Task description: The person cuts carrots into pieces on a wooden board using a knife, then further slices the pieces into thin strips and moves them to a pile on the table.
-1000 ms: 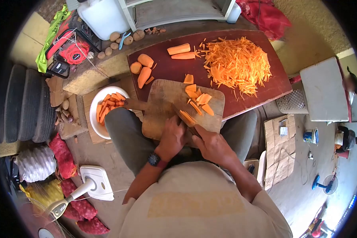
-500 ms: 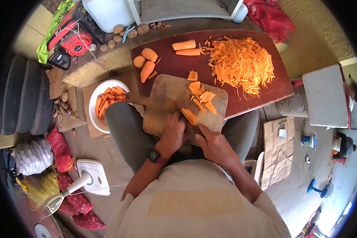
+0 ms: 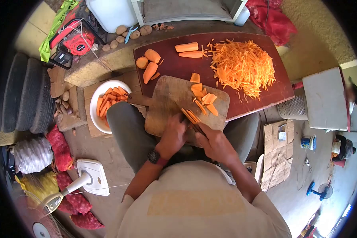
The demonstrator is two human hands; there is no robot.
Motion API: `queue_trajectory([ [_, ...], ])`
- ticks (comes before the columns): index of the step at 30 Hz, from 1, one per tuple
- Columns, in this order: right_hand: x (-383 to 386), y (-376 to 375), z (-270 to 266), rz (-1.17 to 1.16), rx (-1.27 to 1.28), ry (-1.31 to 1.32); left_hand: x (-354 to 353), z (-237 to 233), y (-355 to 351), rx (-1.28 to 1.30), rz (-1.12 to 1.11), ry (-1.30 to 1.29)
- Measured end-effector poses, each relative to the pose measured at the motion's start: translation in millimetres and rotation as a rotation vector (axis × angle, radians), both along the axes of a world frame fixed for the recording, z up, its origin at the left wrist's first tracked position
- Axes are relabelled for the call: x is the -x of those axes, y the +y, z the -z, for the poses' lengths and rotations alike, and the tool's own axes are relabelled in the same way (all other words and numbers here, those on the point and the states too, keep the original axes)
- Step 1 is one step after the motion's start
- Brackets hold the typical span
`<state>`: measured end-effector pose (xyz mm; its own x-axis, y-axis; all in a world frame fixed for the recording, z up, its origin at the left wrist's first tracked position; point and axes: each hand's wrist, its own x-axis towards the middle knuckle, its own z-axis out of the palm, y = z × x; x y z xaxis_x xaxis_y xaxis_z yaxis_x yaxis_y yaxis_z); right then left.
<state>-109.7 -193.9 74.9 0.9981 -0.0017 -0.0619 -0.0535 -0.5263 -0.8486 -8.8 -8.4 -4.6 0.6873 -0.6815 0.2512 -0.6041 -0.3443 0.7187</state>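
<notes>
A wooden cutting board (image 3: 162, 93) with a handle lies across my lap, against the table edge. My left hand (image 3: 175, 131) is closed, its curled fingers pressing carrot slices to the board; the fingers mostly hide them. My right hand (image 3: 216, 142) is wrapped round a knife (image 3: 197, 127), whose blade is largely hidden beside the left fingers. Thin carrot sticks (image 3: 190, 115) lie along the blade at the fingertips. Further up the board are flat carrot slices (image 3: 210, 98). A large heap of shredded carrot (image 3: 244, 67) covers the right of the red table (image 3: 170, 65).
Thick carrot chunks (image 3: 150, 72) and two long carrot pieces (image 3: 188, 49) sit on the table. Left of my knee, a white bowl (image 3: 94, 104) holds cut carrots. Potatoes and a blue peeler (image 3: 129, 35) lie on the ledge. A fan stand (image 3: 92, 177) is at lower left.
The view has shifted slightly. The carrot sticks by the knife have spread a little apart. Both hands stay at nearly the same spot on the board.
</notes>
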Motion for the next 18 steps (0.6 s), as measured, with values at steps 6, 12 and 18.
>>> queue_trajectory([
  [6,3,5,10,0.018,0.065,0.003,6,-1,1,0.004,-0.039,-0.001],
  [12,14,-3,-11,0.021,-0.029,0.113,5,-5,2,-0.029,-0.041,-0.058],
  [18,-14,2,11,-0.034,0.045,0.039,10,-1,2,-0.039,-0.057,-0.115],
])
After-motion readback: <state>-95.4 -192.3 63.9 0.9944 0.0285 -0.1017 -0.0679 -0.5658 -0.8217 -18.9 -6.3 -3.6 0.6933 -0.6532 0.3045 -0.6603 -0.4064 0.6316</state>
